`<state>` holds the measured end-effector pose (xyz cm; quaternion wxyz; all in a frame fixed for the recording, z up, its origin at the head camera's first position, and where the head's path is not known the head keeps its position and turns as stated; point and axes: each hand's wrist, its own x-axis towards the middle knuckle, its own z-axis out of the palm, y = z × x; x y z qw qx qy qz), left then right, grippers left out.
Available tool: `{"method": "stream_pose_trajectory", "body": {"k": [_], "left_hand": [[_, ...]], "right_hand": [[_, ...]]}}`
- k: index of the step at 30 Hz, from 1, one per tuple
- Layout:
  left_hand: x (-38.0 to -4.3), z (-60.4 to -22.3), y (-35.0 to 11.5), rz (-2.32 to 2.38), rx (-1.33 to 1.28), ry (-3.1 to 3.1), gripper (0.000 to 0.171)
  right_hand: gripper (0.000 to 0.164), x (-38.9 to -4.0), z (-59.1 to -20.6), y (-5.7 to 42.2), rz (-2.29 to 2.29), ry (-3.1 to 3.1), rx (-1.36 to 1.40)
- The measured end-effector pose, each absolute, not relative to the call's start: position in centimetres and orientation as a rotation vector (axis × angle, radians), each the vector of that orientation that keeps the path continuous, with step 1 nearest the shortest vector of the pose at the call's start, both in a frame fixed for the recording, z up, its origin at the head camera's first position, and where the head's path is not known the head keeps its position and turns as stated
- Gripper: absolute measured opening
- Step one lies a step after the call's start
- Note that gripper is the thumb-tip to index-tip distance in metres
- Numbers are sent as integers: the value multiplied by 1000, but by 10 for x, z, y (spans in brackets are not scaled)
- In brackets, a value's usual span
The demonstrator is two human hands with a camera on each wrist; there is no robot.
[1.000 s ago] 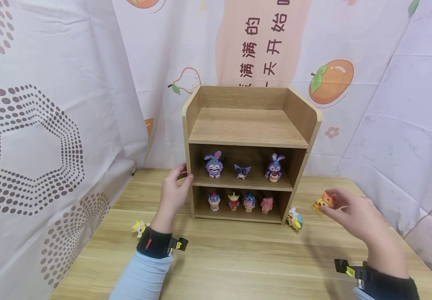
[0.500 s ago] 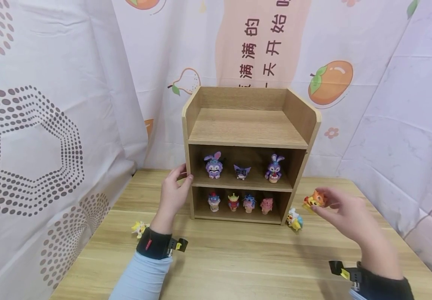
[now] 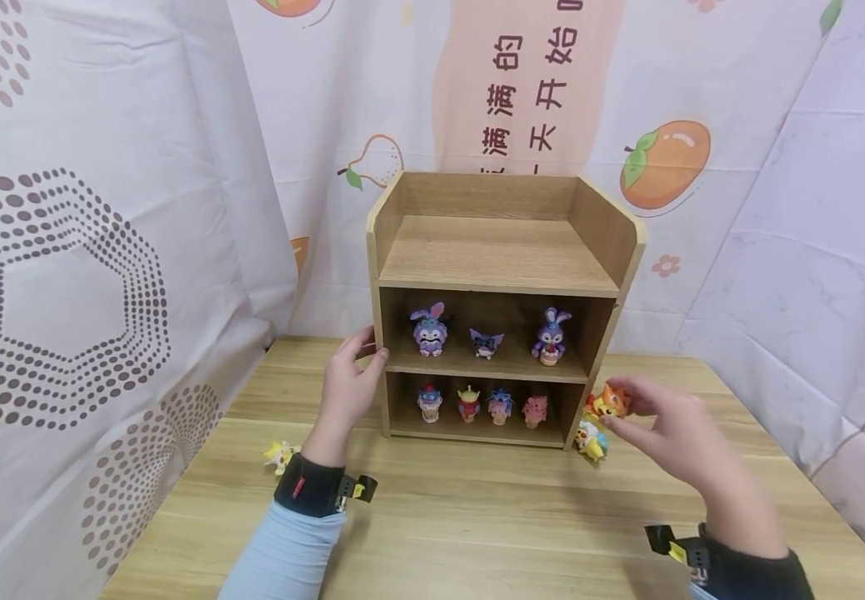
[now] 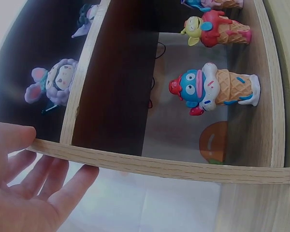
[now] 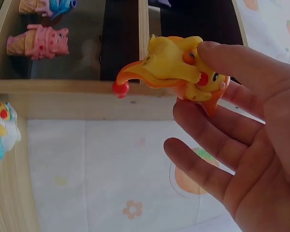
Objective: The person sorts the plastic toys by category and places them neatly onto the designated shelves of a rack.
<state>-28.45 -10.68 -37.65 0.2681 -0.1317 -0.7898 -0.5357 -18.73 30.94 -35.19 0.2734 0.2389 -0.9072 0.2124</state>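
My right hand (image 3: 676, 433) pinches a yellow figurine with an orange hood (image 5: 176, 70) between thumb and fingers. It is in the air beside the right side of a small wooden shelf (image 3: 497, 291). Just below that figurine, a white, blue and yellow figurine (image 3: 591, 441) lies on the table against the shelf's foot. At the shelf's left side panel (image 4: 159, 164), my left hand (image 3: 352, 387) grips the edge, thumb at the front and fingers on the outer face, as the left wrist view shows.
Purple figurines (image 3: 429, 331) stand in the middle compartment. Several ice-cream-cone figurines (image 3: 428, 403) line the bottom one. A yellow and white figurine (image 3: 279, 456) lies on the wooden table (image 3: 462, 517), left of my left wrist. Printed curtains (image 3: 312, 100) hang behind and at both sides.
My right hand has carried the yellow and orange figurine leftward, closer to the shelf's right side. The left hand has stayed on the left panel.
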Motion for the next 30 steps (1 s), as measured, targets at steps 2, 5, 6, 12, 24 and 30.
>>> {"method": "stream_pose_trajectory", "body": {"k": [2, 5, 6, 12, 24, 30], "left_hand": [[-284, -377, -107, -1444, -360, -2125, 37], [-284, -376, -107, -1434, -370, -2121, 37], [-284, -376, -107, -1431, -372, -2120, 38], [-284, -377, -107, -1431, -372, -2127, 38], [-285, -377, -107, -1445, -363, -2130, 39], [-286, -376, -107, -1451, -352, -2135, 39]], "right_hand": [[45, -188, -352, 307, 556, -2437, 667], [45, -187, -352, 304, 549, -2432, 675], [45, -186, -352, 303, 549, -2431, 676], [47, -185, -352, 298, 576, -2404, 733], [47, -187, -351, 287, 552, -2358, 809], [47, -187, -349, 283, 532, -2373, 804]]}}
